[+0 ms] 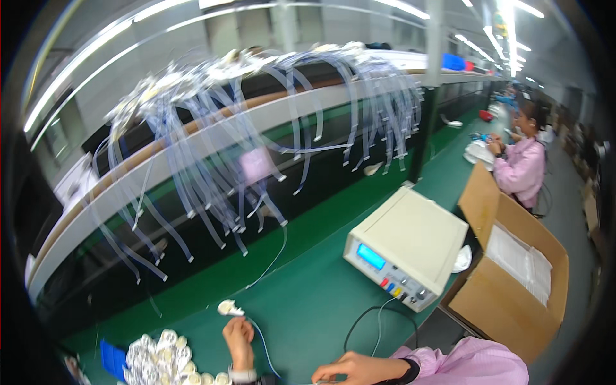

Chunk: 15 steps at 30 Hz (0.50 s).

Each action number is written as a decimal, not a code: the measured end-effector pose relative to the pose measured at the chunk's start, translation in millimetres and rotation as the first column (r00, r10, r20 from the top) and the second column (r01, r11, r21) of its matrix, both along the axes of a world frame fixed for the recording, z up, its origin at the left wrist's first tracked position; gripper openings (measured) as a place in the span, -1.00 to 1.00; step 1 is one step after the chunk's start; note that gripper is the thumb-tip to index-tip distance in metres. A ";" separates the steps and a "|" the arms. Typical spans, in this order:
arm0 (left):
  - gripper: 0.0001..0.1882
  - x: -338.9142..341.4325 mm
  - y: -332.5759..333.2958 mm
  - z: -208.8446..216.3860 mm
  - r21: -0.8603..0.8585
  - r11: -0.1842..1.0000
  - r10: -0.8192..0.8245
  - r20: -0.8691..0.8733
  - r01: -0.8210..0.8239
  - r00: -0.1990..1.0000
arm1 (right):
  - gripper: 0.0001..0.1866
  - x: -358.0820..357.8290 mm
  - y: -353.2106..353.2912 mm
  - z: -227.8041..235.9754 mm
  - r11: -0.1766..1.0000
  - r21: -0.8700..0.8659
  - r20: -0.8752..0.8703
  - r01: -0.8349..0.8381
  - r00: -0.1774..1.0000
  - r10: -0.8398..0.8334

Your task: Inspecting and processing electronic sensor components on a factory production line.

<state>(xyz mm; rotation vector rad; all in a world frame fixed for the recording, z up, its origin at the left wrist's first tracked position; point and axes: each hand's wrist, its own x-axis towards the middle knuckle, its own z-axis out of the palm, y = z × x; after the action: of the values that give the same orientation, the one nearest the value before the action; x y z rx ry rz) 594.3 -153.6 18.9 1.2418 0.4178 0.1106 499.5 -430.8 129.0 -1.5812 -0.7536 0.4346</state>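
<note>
The left grip (239, 340) is curled, fingertips at the cable (261, 337) beside a white head (228, 307) on the green surface (295, 314); I cannot tell whether it pinches. The cable bends down toward the right grip (359, 369), low in view, its fingers curled; its hold is likewise unclear. Left lie a heap of white discs (163, 359) and a blue bin (113, 360); right, a meter (410, 240) and an open box (504, 314). Flat strips (378, 109) hang from the shelf (256, 126) above.

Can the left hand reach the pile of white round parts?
Probably yes: the pile lies beside the left hand, only green tabletop between, though it seems to hold a white piece.
</note>
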 end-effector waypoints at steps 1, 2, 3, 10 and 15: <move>-0.82 -6.8 -5.0 8.0 0.043 0.999 0.007 0.043 -0.009 0.999 | -0.83 3.4 -1.5 2.5 1.000 0.007 0.024 0.024 0.999 -0.024; -0.80 -12.7 -10.1 15.4 0.104 0.994 0.017 0.017 -0.019 1.000 | -0.83 4.8 -2.4 5.0 0.999 0.016 0.038 0.042 0.998 -0.042; -0.78 -19.0 -14.9 21.1 0.166 0.984 0.057 0.014 -0.058 0.998 | -0.83 4.7 -3.5 7.3 0.999 0.026 0.045 0.047 0.998 -0.049; -0.55 -36.0 -19.1 17.6 -0.251 0.966 -0.079 -0.076 0.058 0.994 | -0.81 -1.3 -8.4 5.2 0.999 -0.035 0.029 0.014 0.999 -0.013; -0.40 -24.0 -0.7 -21.4 -0.595 0.803 -0.132 -0.118 0.036 0.984 | -0.80 3.5 -0.5 1.4 0.994 -0.079 0.103 -0.078 0.991 0.086</move>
<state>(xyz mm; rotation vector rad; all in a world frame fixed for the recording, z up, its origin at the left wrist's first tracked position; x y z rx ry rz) 570.3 -154.4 -2.5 0.6434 0.4838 -0.1878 503.1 -431.3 130.4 -1.6571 -0.8952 0.4458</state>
